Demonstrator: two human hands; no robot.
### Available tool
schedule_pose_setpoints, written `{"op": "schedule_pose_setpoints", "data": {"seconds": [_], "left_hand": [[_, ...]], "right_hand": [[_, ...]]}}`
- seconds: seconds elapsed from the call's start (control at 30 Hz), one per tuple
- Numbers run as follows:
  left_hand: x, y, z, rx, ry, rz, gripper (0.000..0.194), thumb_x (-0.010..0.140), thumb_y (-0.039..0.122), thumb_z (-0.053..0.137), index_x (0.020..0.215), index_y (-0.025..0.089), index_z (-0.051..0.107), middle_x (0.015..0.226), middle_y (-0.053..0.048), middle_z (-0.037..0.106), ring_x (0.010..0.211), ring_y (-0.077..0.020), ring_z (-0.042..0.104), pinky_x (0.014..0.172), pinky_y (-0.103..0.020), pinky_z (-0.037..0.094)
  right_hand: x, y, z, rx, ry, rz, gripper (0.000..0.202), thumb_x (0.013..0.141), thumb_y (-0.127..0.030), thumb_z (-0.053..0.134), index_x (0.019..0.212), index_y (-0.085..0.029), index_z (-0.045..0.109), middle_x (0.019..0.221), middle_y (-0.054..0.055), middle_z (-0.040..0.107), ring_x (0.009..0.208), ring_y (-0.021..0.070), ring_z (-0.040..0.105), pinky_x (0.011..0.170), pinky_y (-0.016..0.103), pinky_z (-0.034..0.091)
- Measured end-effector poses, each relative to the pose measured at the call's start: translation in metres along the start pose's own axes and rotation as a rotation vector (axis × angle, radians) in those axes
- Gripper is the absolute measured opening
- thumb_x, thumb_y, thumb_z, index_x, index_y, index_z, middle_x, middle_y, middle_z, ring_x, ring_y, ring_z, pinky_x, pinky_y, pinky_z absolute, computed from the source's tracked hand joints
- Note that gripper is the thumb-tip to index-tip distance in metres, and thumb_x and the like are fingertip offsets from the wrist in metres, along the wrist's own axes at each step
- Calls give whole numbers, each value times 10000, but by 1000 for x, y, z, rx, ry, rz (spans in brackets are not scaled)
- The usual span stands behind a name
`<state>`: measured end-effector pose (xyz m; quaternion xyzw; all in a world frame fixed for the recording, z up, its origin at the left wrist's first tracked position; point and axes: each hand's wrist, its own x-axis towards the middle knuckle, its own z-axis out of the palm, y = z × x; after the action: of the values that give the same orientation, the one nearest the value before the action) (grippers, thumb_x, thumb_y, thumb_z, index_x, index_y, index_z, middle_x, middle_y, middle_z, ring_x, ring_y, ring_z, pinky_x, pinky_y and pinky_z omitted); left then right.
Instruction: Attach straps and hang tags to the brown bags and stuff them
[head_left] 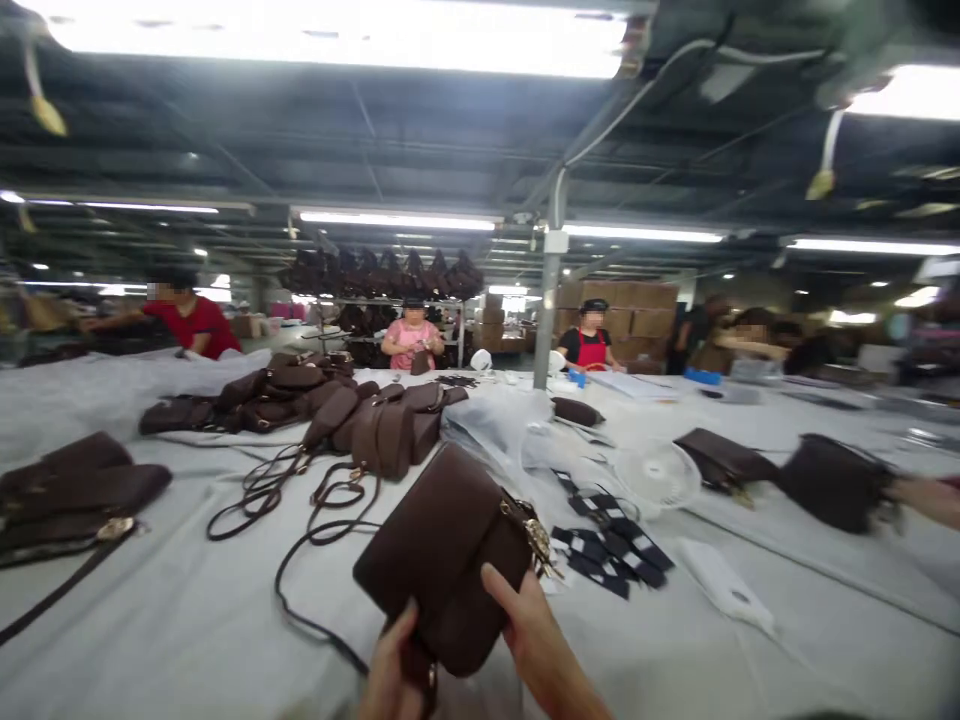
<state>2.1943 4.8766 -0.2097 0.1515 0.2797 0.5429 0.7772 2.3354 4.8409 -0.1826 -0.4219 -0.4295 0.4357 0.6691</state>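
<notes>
A dark brown handbag (442, 545) with gold hardware on its right side is tilted in front of me, above the white-covered table (187, 620). At its lower left edge, my left hand (396, 665) grips it with the thumb on the near face. My right hand (536, 635) holds the lower right side, thumb across the flap and the other fingers hidden behind. A thin brown strap (315, 625) trails from the bag's lower left onto the table. Behind it lies a pile of similar brown bags (382, 435) with looped straps.
More brown bags (82, 490) lie at the left. Black tags (615, 545), a white fan (658, 475) and a white flat object (727, 585) are on the right. Another person's hand (926, 498) touches a dark bag (832, 480). A metal post (549, 310) rises beyond.
</notes>
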Motion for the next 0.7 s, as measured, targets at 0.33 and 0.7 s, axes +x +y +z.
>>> {"op": "schedule_pose_setpoints", "data": {"seconds": [0.33,0.7], "left_hand": [[1,5,-40,720,-493,-99,601,550,632,807,908,163,692,922,-99,729,806,-221,659,718,-315,464],[28,95,-73,1141,76,481,691,567,725,673,1032,215,629,1081,-97,703,964,-298,673,777,-366,585]], "right_hand": [[61,-177,23,-1112,-389,-496,668,740,-173,688,1373,-270,495,1141,32,700,983,230,655,854,343,498],[82,-68,7,-1671,-500,-484,771,755,-393,747,1412,-177,407,1204,158,634,1129,315,567,965,461,421]]}}
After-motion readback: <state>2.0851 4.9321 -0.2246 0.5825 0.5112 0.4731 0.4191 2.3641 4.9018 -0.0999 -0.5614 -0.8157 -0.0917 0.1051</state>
